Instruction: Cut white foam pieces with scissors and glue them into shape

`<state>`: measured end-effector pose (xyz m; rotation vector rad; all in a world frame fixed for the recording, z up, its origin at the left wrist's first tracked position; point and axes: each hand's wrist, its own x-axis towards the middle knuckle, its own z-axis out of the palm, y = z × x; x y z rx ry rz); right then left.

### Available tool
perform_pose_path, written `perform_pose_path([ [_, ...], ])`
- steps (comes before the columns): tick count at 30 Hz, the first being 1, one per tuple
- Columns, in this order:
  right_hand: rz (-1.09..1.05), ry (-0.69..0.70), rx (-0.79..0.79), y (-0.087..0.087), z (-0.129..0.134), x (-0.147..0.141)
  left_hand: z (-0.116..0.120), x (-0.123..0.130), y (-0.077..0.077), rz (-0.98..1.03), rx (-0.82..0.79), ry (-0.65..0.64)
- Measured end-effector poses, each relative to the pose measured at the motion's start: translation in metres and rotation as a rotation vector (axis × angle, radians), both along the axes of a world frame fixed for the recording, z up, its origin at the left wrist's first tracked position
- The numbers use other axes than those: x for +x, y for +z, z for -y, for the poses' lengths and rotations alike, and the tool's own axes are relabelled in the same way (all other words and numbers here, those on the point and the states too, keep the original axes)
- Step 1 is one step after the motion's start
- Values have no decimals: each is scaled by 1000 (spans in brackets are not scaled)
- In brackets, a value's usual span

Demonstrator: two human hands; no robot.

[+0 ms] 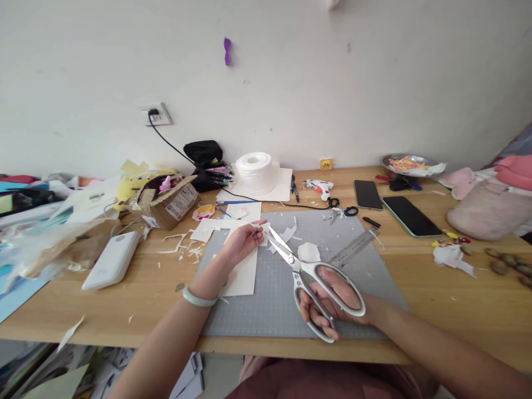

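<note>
My right hand [328,302] is wrapped through the handles of large silver scissors [293,262]. Their blades are parted and point up and left. Between the closed fingertips of my left hand [243,244] is a small piece of white paper [265,235], right beside the scissor tips. Whether the blades touch the paper I cannot tell. Below both hands lies a grey cutting mat [257,324]. A white paper sheet [243,277] rests on it under my left hand. A rounded paper cutout [308,252] and a clear ruler [353,247] are also on the mat.
At the back stand a white roll [254,172] and a glue gun [322,188]. Two phones [368,194] lie to the right, near a metal bowl [409,164]. On the left are a cardboard box [164,205] and a white power bank [112,260]. Paper scraps [193,249] litter the wooden table.
</note>
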<state>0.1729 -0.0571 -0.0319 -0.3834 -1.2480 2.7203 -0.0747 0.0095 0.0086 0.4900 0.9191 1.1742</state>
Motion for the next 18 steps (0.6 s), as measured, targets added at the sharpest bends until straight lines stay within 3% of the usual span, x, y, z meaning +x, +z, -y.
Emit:
perform_pose_path([
  [3, 12, -97, -26, 0, 2, 0, 0, 1, 1, -5, -17, -15],
  [11, -12, -109, -34, 8, 3, -1, 0, 0, -1, -83, 22, 98],
  [18, -18, -44, -74, 11, 5, -2, 0, -1, -2, -121, 100, 74],
])
